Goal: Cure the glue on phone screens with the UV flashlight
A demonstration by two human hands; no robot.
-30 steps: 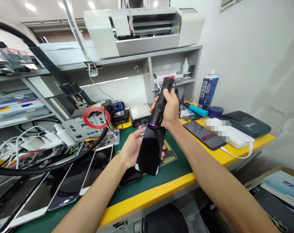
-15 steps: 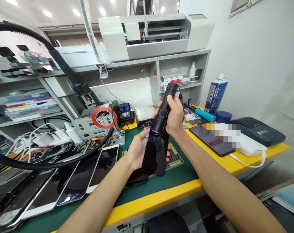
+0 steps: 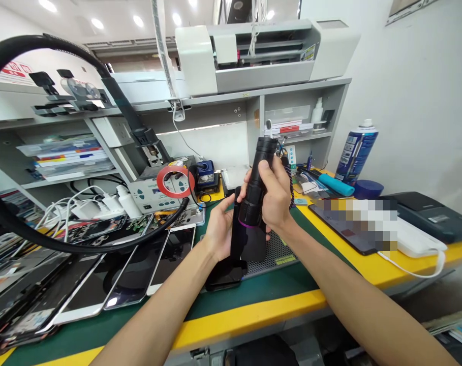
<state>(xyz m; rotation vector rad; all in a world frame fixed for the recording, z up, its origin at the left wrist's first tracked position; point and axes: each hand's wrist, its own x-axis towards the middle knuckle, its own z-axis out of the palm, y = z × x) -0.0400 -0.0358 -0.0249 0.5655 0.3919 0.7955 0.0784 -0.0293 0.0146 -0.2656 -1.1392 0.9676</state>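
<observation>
The right hand (image 3: pixel 277 195) grips a flashlight (image 3: pixel 255 190), which partly hides the phone (image 3: pixel 249 245) clasped in the left hand (image 3: pixel 220 229); red tape (image 3: pixel 173 195) at ten o'clock, spray can (image 3: pixel 356 152) at two.

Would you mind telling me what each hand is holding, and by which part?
The right hand grips a black flashlight around its barrel; the left hand holds a dark phone by its long side edges.

The person's 2 forearms (image 3: pixel 347 292) are bare as far as they show, smooth and slim, tapering to narrow bare wrists (image 3: pixel 212 249), with the left grip (image 3: pixel 219 229) and right grip (image 3: pixel 275 197) equally bare.
</observation>
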